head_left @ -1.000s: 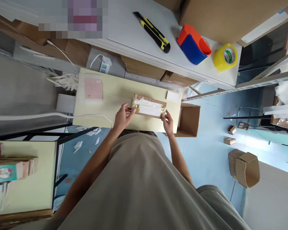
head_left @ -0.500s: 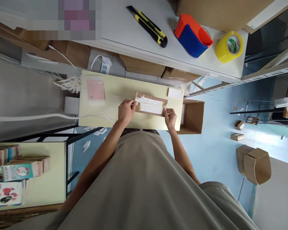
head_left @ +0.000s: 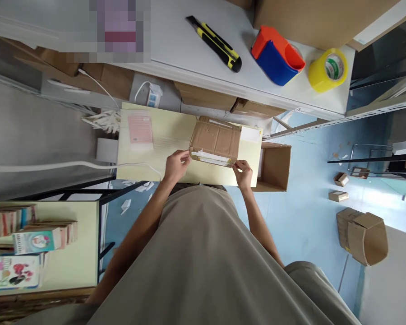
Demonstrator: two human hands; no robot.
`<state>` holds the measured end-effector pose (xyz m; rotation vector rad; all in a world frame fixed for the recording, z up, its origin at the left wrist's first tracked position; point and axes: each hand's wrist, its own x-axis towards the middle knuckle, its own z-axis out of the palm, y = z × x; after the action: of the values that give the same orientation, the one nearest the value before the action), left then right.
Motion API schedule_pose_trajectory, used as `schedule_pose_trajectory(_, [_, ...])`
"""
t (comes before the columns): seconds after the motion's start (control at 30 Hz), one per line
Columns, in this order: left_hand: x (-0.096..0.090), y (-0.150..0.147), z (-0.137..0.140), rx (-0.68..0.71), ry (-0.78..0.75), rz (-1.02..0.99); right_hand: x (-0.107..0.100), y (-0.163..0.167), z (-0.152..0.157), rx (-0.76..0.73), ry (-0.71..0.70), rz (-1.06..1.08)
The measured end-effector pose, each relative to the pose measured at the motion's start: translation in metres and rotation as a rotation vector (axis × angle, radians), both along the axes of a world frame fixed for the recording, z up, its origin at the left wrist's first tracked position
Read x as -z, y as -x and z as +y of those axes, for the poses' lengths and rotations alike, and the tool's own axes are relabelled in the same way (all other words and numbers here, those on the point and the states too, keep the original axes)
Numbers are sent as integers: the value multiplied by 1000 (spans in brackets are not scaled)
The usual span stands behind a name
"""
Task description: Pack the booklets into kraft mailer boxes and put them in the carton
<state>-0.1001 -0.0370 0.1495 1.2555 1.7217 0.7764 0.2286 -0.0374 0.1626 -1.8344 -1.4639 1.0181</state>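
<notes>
A small brown cardboard box is over the cream table, its broad face towards me. A white strip with a yellow mark runs along its near edge. At the near left corner my left hand is closed, thumb and fingers pinching the box. My right hand pinches the near right corner in the same way. Whether the box's far side rests on the table, I cannot tell. A white card-like piece lies just right of the box.
The cream table carries a pink sheet. A shelf beyond holds a utility knife, a red-and-blue tape dispenser and a yellow tape roll. An open carton stands right of the table. A white cable crosses the left.
The box has tipped between my hands: its narrow side with white strips faced up before, and now its broad brown face shows. Both hands keep hold of its ends. The view has shifted slightly.
</notes>
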Motion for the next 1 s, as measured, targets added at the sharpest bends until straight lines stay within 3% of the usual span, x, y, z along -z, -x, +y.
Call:
schedule_pose_trajectory(0.13, [34, 2, -18, 58, 164, 83, 34, 10, -6, -28, 138, -6])
schedule_pose_trajectory(0.27, [55, 7, -23, 168, 356, 166, 48, 6, -8, -87, 242, -71])
schedule_pose_trajectory(0.4, [62, 8, 0, 0, 268, 128, 49, -5, 11, -12, 183, -31])
schedule_pose_trajectory(0.5, [61, 3, 29, -107, 165, 65, 49, -5, 35, 41, 148, 61])
schedule_pose_trajectory(0.63, [54, -6, 53, -113, 203, -41, 46, 2, 55, 57, 164, 158])
schedule_pose_trajectory(0.77, [40, -8, 48, -110, 186, -92, 33, 2, 55, 49, 170, 189])
schedule_pose_trajectory(1.0, [16, -3, 25, -76, -14, -189, 3, 0, 35, 44, 122, 277])
